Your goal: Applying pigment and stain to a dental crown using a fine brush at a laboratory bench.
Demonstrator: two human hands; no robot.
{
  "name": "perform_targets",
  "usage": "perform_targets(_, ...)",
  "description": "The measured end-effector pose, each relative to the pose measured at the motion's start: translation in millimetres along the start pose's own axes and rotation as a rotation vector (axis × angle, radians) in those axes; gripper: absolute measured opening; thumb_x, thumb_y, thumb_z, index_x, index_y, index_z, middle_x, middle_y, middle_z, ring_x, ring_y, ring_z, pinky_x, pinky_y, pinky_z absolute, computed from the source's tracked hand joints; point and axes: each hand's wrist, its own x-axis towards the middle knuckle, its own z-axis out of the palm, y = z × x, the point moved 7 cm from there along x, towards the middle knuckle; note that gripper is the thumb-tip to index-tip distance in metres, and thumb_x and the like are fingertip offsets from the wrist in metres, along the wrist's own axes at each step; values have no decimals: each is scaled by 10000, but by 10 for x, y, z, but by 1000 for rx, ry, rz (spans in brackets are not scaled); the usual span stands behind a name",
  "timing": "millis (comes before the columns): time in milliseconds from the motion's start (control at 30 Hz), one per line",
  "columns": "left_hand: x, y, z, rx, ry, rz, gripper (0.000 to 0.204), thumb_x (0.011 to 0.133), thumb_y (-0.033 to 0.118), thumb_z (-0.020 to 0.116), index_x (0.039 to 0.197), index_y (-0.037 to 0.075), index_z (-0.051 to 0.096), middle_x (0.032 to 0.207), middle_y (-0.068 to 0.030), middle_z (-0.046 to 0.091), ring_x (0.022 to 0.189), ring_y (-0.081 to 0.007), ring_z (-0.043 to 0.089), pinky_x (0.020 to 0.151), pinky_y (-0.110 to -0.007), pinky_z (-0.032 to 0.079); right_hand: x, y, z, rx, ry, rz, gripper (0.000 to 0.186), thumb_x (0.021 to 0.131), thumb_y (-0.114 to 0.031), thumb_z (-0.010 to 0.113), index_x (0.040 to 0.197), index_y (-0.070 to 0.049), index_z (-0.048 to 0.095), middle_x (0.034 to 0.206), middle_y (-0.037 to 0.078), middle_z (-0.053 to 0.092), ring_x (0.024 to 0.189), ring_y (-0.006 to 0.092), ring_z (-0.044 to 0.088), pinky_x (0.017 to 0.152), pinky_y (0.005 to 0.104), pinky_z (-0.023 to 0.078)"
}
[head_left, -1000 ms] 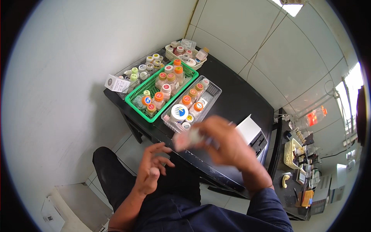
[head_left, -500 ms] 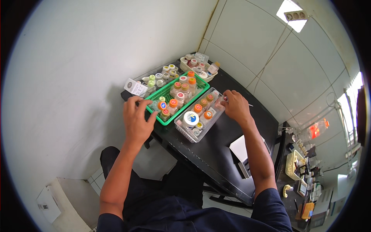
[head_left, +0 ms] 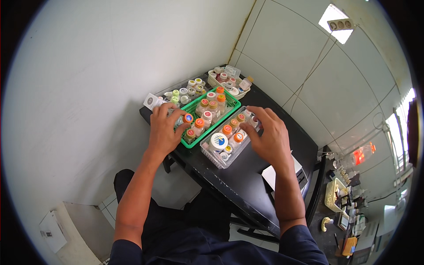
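My left hand (head_left: 162, 132) reaches over the near left part of a green basket (head_left: 189, 144). Its thumb and fingers are closed around a small bottle with an orange cap and blue top (head_left: 188, 118), raised a little above its neighbours. Several other capped bottles (head_left: 199, 123) stand in the basket. My right hand (head_left: 271, 137) is over the far right end of a clear plastic container (head_left: 224, 164), thumb and fingers apart. Small bottles (head_left: 238, 137) with orange caps and a jar with a broad white lid (head_left: 219, 141) sit in that container. The right fingertips partly hide what lies beneath.
Behind the basket stand small jars (head_left: 191, 92) and a cream tray (head_left: 242, 94) of bottles. A white and dark box-like object (head_left: 270, 176) lies on the black table (head_left: 234, 194). At right, another table holds a cream basket (head_left: 332, 198) and tools. Walls border the left and back.
My left hand has closed on the orange-capped bottle and lifted it slightly. My right hand has shifted left over the clear container, its thumb and fingers spreading apart. The view has tilted a little.
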Motion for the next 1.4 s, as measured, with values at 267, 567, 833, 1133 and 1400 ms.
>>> perform_targets(267, -169, 341, -441, -1278, 30, -259, 349, 1079, 221, 577, 1345, -3, 617, 1376, -114, 660, 1244, -181, 626, 1123, -392, 472, -350, -634, 254, 424, -122, -167, 521, 917, -281, 872, 1377, -96, 711, 1080, 155, 726, 950, 362, 741, 821, 482, 585)
perform_targets(567, -613, 796, -326, -1612, -111, -522, 591, 1156, 375, 458, 1591, -25, 449, 1405, -156, 647, 1222, -214, 678, 1030, -401, 568, -624, -873, 530, 405, 20, -335, 431, 798, -159, 926, 1170, -55, 735, 899, 82, 681, 780, 264, 679, 680, 386, 540)
perform_targets(833, -903, 746, -379, -1073, -19, -313, 391, 1119, 235, 620, 1427, 15, 522, 1314, -136, 679, 1151, -166, 677, 1003, -308, 543, -877, -1082, 546, 230, 86, -434, 357, 772, -119, 909, 1068, -52, 720, 877, 84, 661, 756, 285, 668, 643, 392, 514)
perform_targets(1133, -1720, -22, -450, -1124, 68, -617, 443, 1088, 260, 612, 1430, -17, 557, 1170, -129, 687, 1132, -232, 717, 971, -392, 605, -1418, -1247, 1215, 1039, -480, -549, 268, 965, -7, 695, 1233, -4, 689, 1136, 176, 598, 998, 353, 655, 850, 439, 567)
perform_targets(1400, -1813, -179, -473, -1084, 128, -574, 285, 1128, 286, 534, 1187, 24, 631, 1018, -76, 669, 831, -122, 648, 705, -295, 561, -1295, -917, 1532, 1063, -601, -290, 577, 1188, -461, 356, 1267, 14, 673, 903, 160, 600, 837, 336, 659, 792, 433, 536)
